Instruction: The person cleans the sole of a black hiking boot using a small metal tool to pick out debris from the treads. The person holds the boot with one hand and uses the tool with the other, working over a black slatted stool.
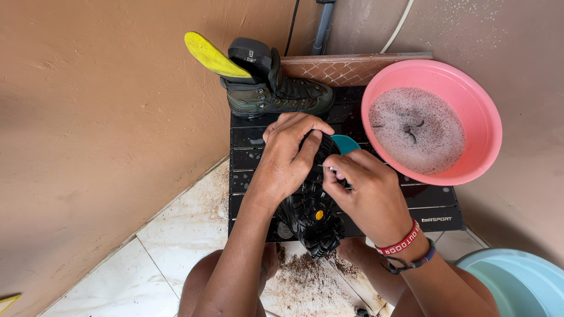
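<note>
While the boot lies sole-up over the black slatted table, the scene runs left to right like this:

Yellow insole (212, 56): propped against the tan wall, leaning on the second boot.
Second boot (275, 88): olive-green, laced, lying on its side at the table's far edge, well apart from the hands.
Left hand (286, 158): wrapped over the toe end of the held boot, fingers curled down around the sole's edge in a firm grasp.
Held boot (311, 214): sole turned up toward the camera; black rubber with deep, chunky lugs, a small yellow badge near the middle, and a wet, dark look. It sits between both hands above the table's near edge.
Table (435, 214): black slats, wet in places.
Dirt (305, 276): brown crumbs scattered on the white floor tiles below the boot.
Right hand (367, 194): fingers pinched narrow around a small tool, too hidden to identify, its tip at the sole's tread.
Teal object (346, 142): just behind the hands, mostly covered.
Pink basin (487, 126): holds foamy, speckled water, on the table's right part.
Pale blue basin (523, 282): at the lower right corner.
</note>
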